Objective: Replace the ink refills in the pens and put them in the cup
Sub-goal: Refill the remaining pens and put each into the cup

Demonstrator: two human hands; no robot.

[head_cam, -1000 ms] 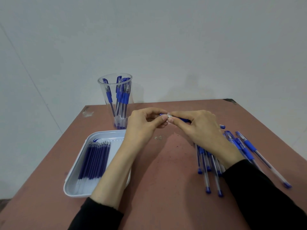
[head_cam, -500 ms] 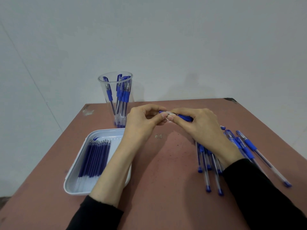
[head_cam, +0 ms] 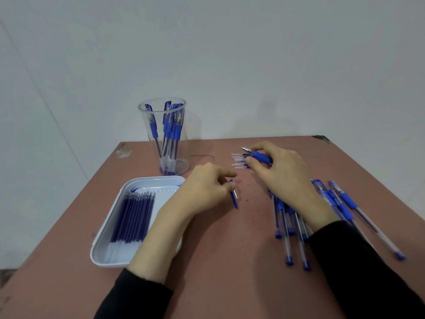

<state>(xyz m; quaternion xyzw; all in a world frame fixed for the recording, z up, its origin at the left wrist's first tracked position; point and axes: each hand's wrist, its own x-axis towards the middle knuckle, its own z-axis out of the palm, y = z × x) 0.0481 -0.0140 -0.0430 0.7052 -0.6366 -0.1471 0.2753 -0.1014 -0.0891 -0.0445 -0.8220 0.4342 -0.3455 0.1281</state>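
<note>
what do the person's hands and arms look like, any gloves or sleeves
The left hand and right hand are bare, with no gloves, rings or watch in view. Each arm wears a plain black long sleeve without markings. The left sleeve ends far up the forearm, while the right sleeve reaches close to the wrist.

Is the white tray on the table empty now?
No, the tray holds a row of dark blue refills side by side.

Left hand (head_cam: 207, 191) pinches a small blue pen part (head_cam: 234, 197). Right hand (head_cam: 284, 178) grips a pen (head_cam: 259, 156), fingertips on loose refills (head_cam: 238, 160) on desk (head_cam: 218, 261). Cup (head_cam: 164, 143) holds pens; tray (head_cam: 151, 180) holds refills.
</note>
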